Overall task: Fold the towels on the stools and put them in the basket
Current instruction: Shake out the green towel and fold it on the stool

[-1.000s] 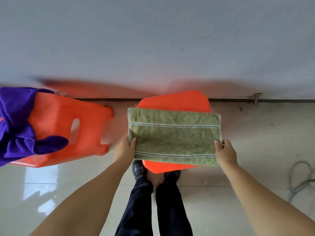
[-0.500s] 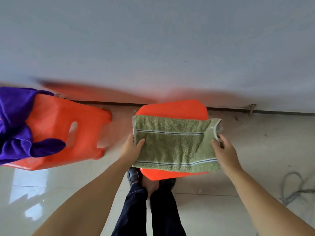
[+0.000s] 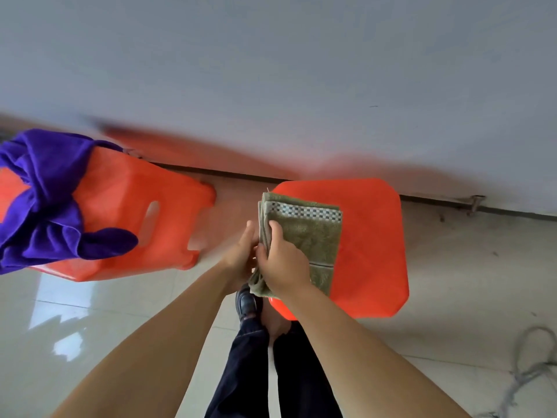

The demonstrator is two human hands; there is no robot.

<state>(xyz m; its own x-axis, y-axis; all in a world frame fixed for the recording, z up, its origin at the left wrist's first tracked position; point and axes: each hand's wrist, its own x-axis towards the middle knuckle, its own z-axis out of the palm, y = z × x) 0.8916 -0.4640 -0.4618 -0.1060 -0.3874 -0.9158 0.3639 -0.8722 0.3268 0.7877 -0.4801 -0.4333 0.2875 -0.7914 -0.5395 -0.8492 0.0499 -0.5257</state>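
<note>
Green towel sits folded small on left edge of right orange stool, right hand clamping its stacked edges, left hand cupped against them; advise squaring the layers, pressing flat before lifting.

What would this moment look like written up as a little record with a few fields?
Setting: tiled floor beside a grey wall
Green towel: folded small, lying on the left part of the near orange stool
Right hand: on top of the towel, gripping its left edge
Left hand: against the same edge, beside the right
Purple towel: crumpled, unfolded, on the other orange stool
Basket: not in view
Cord: loose on the floor, far right
</note>
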